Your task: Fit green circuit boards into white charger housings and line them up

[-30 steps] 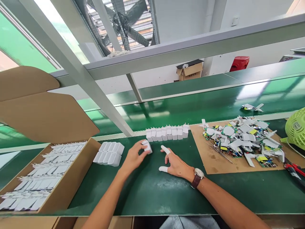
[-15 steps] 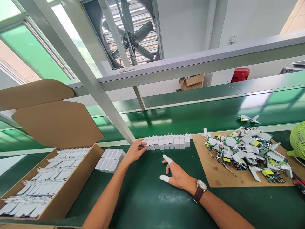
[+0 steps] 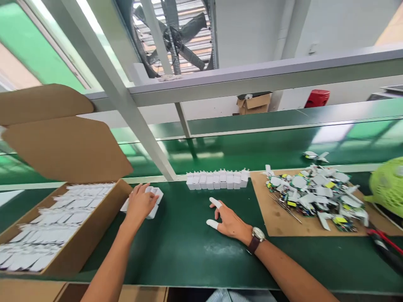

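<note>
My left hand (image 3: 142, 202) lies over a block of small white open-topped plastic cases (image 3: 154, 209) beside the cardboard box. Its thumb and fingers are apart and touch or hover over the cases, partly covering them; I see nothing lifted in it. Over the green table, my right hand (image 3: 231, 222) is open, holding nothing, with white covers on thumb and index finger and a watch (image 3: 258, 236) on the wrist. Beyond it, a row of white cases (image 3: 217, 180) with small pieces sticking up from their tops stands along the table's back edge.
An open cardboard box (image 3: 85, 235) at left holds rows of white parts. On a brown board (image 3: 264, 209) at right lie a heap of circuit boards with white parts (image 3: 315, 193) and tweezers (image 3: 286, 208). A green fan (image 3: 388, 184) and red-and-black-handled pliers (image 3: 385, 245) are farther right.
My left hand has moved left, from the end of the row of white cases to the block beside the box. My right hand keeps its pose. The view has shifted slightly.
</note>
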A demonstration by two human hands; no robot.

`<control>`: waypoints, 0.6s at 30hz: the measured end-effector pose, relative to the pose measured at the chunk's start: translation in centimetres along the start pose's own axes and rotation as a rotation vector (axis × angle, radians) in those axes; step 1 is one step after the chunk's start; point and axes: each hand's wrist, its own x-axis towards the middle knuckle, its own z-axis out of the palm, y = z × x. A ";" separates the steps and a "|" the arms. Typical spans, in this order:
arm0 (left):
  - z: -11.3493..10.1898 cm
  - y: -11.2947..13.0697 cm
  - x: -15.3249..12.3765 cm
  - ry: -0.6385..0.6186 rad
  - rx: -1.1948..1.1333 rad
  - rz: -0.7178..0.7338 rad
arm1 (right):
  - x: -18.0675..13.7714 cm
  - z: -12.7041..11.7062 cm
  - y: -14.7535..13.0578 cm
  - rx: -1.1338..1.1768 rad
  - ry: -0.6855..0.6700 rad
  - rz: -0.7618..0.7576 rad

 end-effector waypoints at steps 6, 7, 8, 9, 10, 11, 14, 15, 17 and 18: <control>1.1 7.0 0.4 0.108 -0.334 0.146 | -0.5 -4.4 -1.4 -0.221 0.020 -0.011; 1.2 8.4 -0.1 0.084 -0.407 0.202 | -0.8 -5.9 -1.5 -0.318 0.049 0.000; 1.4 9.6 -0.6 0.053 -0.470 0.272 | -1.1 -7.6 -1.6 -0.418 0.085 0.022; 1.8 10.7 -1.1 0.025 -0.516 0.344 | -1.4 -9.4 -1.5 -0.510 0.124 0.057; 2.3 11.6 -1.6 0.003 -0.548 0.406 | -1.7 -11.3 -1.3 -0.580 0.164 0.105; 2.9 12.4 -2.0 -0.010 -0.569 0.449 | -2.0 -13.2 -1.0 -0.623 0.201 0.162; 4.9 13.7 -2.5 -0.004 -0.614 0.494 | -2.5 -18.0 0.5 -0.713 0.291 0.340; 5.4 13.8 -2.5 0.006 -0.630 0.497 | -2.5 -19.1 1.0 -0.724 0.308 0.391; 6.2 13.7 -2.7 0.024 -0.662 0.498 | -2.1 -20.4 2.1 -0.712 0.325 0.467; 6.4 13.6 -2.9 0.029 -0.675 0.500 | -1.9 -20.8 2.6 -0.691 0.331 0.489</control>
